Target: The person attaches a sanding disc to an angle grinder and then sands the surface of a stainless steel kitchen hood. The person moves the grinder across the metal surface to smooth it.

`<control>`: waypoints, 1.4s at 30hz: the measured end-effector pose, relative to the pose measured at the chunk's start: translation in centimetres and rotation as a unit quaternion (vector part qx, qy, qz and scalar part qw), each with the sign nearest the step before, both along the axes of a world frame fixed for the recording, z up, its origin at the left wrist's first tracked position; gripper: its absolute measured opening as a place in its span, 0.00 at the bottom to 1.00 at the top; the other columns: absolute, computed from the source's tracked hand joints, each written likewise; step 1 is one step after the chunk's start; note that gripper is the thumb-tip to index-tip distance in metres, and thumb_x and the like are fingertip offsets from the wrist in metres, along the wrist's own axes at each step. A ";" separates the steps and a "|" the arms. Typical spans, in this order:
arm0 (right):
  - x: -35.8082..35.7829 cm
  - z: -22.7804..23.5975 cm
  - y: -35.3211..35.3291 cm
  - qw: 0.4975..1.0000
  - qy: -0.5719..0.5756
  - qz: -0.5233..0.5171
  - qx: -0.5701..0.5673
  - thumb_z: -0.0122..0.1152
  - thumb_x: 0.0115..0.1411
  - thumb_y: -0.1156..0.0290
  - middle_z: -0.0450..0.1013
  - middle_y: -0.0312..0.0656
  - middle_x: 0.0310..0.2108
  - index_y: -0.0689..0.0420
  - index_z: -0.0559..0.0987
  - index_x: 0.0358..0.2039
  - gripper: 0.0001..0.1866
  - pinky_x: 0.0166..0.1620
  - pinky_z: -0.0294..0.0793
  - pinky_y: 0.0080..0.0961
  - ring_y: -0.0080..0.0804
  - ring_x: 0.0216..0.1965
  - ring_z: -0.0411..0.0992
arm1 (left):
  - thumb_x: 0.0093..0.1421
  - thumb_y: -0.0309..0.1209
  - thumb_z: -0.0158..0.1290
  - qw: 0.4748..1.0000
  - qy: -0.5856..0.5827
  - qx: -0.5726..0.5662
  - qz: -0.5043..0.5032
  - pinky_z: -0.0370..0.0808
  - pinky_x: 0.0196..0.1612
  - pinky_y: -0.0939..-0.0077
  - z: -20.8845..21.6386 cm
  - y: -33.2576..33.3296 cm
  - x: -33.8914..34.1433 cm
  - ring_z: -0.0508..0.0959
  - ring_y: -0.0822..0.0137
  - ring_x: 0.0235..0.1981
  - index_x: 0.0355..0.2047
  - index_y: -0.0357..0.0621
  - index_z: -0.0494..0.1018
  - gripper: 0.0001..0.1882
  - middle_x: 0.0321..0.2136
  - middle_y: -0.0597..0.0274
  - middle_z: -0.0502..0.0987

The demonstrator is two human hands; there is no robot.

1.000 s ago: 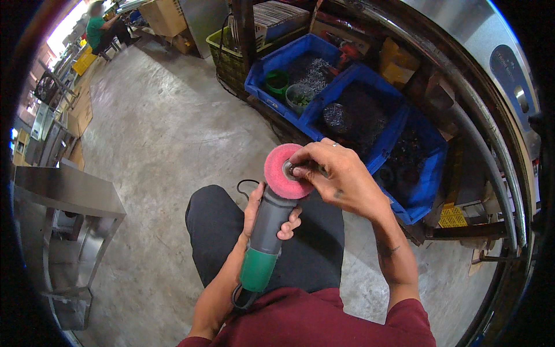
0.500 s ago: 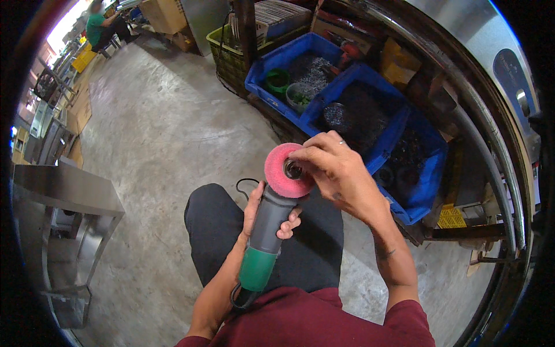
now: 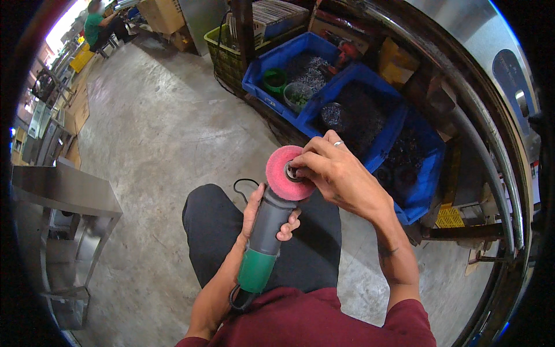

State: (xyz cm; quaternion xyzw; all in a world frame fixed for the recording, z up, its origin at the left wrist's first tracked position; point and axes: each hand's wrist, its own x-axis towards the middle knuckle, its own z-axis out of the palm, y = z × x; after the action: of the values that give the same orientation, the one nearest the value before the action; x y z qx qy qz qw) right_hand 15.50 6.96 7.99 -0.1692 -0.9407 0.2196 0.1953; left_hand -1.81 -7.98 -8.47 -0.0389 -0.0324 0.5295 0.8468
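An angle grinder (image 3: 269,231) with a grey and green body rests upright along my lap, its head pointing away from me. My left hand (image 3: 254,214) is wrapped round its grey part, the thumb on the left side and fingertips on the right. On the grinder's head sits a pink abrasive disc (image 3: 277,170), facing up. My right hand (image 3: 338,173), with a ring on one finger, reaches over the disc from the right. Its bent fingers pinch at the metal lock nut (image 3: 292,171) in the disc's centre; the fingertips partly hide it.
Blue bins (image 3: 283,113) with small metal parts and cups stand at the right, beside a yellow-green crate (image 3: 231,61). A bent sheet-metal piece (image 3: 69,191) is at the left. The black power cord (image 3: 237,186) loops beside my knee. A person (image 3: 101,26) sits far left.
My right fingers have shifted from the disc's right side further in over its centre, curling in at the nut. The left hand keeps its hold on the grinder.
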 end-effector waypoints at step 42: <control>0.2 0.6 -0.1 0.999 0.007 -0.024 0.021 0.71 0.67 0.70 0.73 0.48 0.42 0.60 0.83 0.43 0.09 0.48 0.77 0.45 0.52 0.46 0.72 | 0.74 0.73 0.46 1.000 0.013 -0.020 -0.009 0.78 0.27 0.69 0.0 0.0 -0.2 0.77 0.59 0.31 0.66 0.37 0.69 0.47 0.40 0.42 0.77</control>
State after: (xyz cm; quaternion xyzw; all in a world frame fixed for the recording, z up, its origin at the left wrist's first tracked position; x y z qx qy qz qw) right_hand 15.71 6.84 8.63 -0.1863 -0.9393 0.1958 0.2112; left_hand -2.05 -7.97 -8.52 -0.0487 -0.0103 0.5231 0.8508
